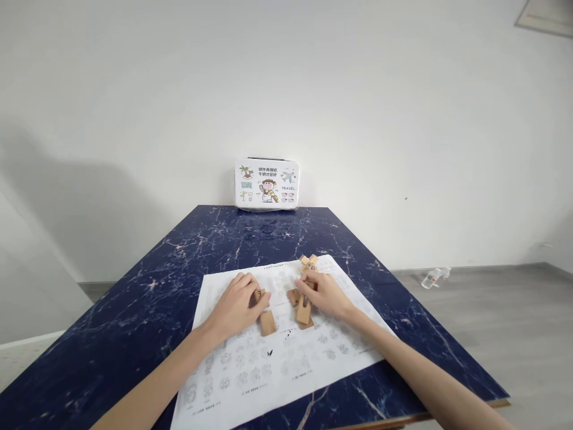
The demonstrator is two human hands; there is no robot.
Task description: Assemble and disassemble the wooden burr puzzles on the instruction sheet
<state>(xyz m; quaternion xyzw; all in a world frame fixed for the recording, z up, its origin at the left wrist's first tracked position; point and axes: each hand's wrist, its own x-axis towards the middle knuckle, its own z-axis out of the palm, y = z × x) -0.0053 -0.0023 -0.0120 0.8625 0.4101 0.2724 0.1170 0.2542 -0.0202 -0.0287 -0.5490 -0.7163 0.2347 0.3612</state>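
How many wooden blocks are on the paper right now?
5 blocks show: two by the left hand, two at the right hand, one beyond it near the paper edge; hands may hide more.

Both bare forearms enter from the bottom edge and converge toward the middle of the frame. The left arm runs up from the lower left, wrist straight, to the left hand [236, 306], just left of centre, palm down, fingers curled with their tips closed on a block [260, 295]. The right arm comes in from the lower right to the right hand [326, 296], just right of centre, palm down, thumb and forefinger pinched on a stick [304, 307]. The hands lie near each other, not touching.
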